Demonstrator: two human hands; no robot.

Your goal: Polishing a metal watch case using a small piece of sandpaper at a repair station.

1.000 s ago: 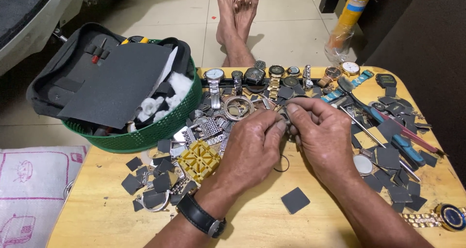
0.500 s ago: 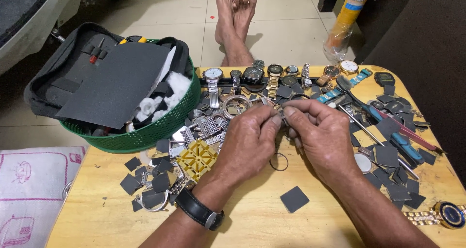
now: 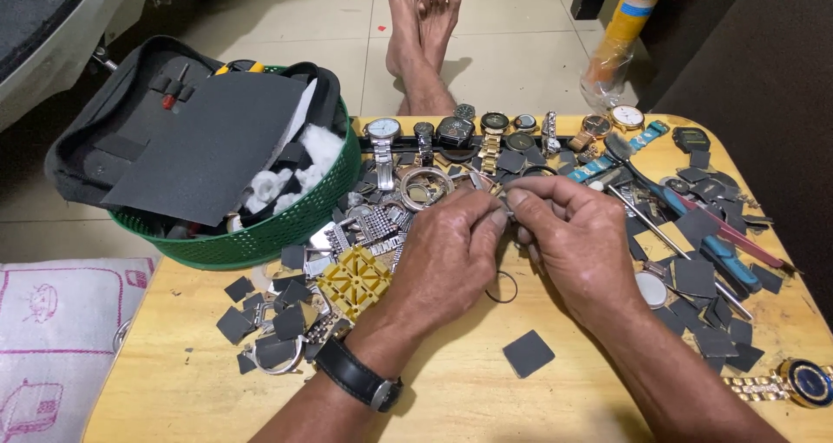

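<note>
Looking down from the head camera: both hands are meeting over the middle of the wooden table (image 3: 451,408). Left hand (image 3: 447,256) and right hand (image 3: 577,243) are each pinching one small metal part (image 3: 505,202) between thumb and fingertips; fingers pressed together on it, part mostly hidden, so exact kind is hard to tell.

Handling call: part is looking tiny, light, stiff and slick, easy to drop into the clutter. Best grip is probably at its edges, fingertips only, low force.

A thin metal ring (image 3: 501,287) is lying on the table just below the hands. A dark grey square pad (image 3: 528,354) is sitting nearer the camera, apart from both.

Packages and signs: a yellow-orange spray can (image 3: 632,13) with a clear cap is standing on the floor past the far right corner. A white cloth bag (image 3: 61,339) with pink line drawings is lying off the left edge. A green basket (image 3: 260,235) is holding a black pouch and a dark sheet.
</note>
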